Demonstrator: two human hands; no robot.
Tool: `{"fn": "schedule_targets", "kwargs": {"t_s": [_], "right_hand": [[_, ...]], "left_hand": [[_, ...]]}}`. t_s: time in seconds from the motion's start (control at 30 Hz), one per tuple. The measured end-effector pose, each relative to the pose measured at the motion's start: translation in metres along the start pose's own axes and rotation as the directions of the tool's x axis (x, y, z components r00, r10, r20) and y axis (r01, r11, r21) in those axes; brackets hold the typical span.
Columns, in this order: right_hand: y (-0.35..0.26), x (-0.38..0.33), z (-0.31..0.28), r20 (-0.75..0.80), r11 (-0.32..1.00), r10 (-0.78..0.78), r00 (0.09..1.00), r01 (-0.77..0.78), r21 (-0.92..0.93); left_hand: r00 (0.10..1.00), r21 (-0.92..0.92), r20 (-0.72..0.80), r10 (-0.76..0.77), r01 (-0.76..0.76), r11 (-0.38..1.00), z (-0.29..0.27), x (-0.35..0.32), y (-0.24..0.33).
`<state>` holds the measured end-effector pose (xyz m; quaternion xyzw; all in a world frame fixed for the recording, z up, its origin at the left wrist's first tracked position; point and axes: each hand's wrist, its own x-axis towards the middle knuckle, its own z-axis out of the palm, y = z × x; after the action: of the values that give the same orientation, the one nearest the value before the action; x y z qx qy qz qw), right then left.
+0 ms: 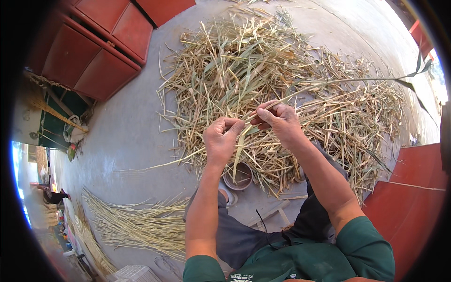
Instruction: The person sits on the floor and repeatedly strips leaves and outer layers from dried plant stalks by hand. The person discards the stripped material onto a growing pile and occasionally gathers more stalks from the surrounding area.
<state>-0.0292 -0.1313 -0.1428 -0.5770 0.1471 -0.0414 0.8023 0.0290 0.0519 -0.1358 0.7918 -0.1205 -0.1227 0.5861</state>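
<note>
Both hands are on one stalk (pixel 329 82) at dead centre: left hand (pixel 221 141) curled shut around a leaf strip, right hand (pixel 279 120) pinching the stem. Big scrap heap (pixel 263 70) at 12, neat bundle (pixel 136 221) at 7, so I'd say plenty's already stripped.

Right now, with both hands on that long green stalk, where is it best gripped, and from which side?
Probably on the bare stem near its cut end, where the left hand and right hand pinch it now, coming from above. The long green stalk runs thin and leafy toward the upper right, so that far end looks floppy, and loose straw pile lies beneath.
</note>
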Motion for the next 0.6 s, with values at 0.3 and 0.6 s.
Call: {"fn": "schedule_targets", "kwargs": {"t_s": [0.3,0.6], "right_hand": [[0.007,0.004,-0.015,-0.058,0.998,0.05,0.997,-0.047,0.051],[-0.004,0.007,-0.018,-0.131,0.994,0.099,0.987,-0.091,0.063]], "left_hand": [[0.801,0.633,-0.186,0.569,-0.345,0.693,-0.058,0.025,-0.013],[0.873,0.661,0.242,0.424,-0.468,0.586,-0.032,0.009,-0.004]]}}
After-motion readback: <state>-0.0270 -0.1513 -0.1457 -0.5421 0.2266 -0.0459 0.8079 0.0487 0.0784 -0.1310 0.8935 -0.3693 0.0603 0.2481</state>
